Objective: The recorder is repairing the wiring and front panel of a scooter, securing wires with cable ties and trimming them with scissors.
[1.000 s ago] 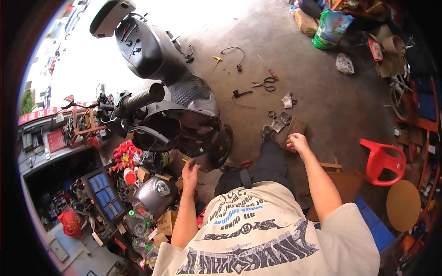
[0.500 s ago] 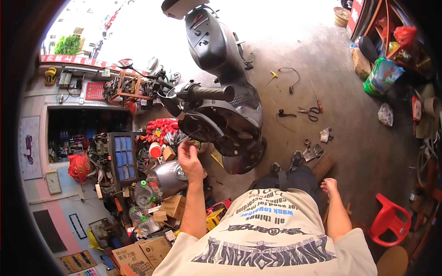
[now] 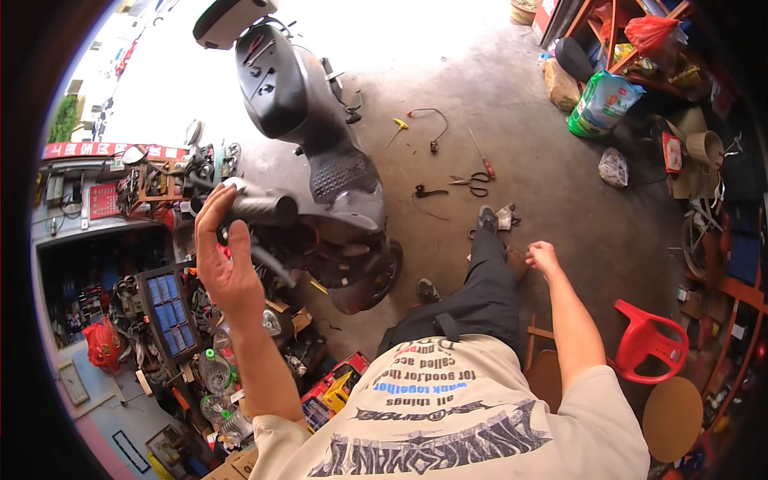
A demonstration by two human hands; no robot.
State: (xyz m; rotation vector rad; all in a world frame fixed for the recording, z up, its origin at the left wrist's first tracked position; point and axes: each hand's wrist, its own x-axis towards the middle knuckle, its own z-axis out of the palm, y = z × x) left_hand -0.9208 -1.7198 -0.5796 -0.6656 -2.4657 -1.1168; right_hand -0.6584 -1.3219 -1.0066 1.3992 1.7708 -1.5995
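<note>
My left hand point(image 3: 228, 260) is raised at the front of a dark scooter point(image 3: 348, 172), its fingers stretched out and apart, with nothing seen in them. In the picture it overlaps the handlebar grip point(image 3: 272, 210); whether it touches the grip I cannot tell. Off to the right, my right hand point(image 3: 542, 257) hangs in the air beside my leg, its fingers curled in with no object visible in them. On the scooter's seat point(image 3: 276, 100) lie a few small tools and dark parts.
On the floor ahead lie scissors point(image 3: 474, 185), a red-handled screwdriver point(image 3: 489, 167), a yellow-handled tool point(image 3: 400, 124), a thin cable point(image 3: 438, 120) and a black part point(image 3: 430, 192). A red plastic chair point(image 3: 652, 340) stands right. Bottles point(image 3: 214, 372) and clutter crowd the left.
My left hand has risen from below the handlebar, going from pinched to open. My legs have taken a step, and the scooter now sits farther left in view. My right hand stays curled.
</note>
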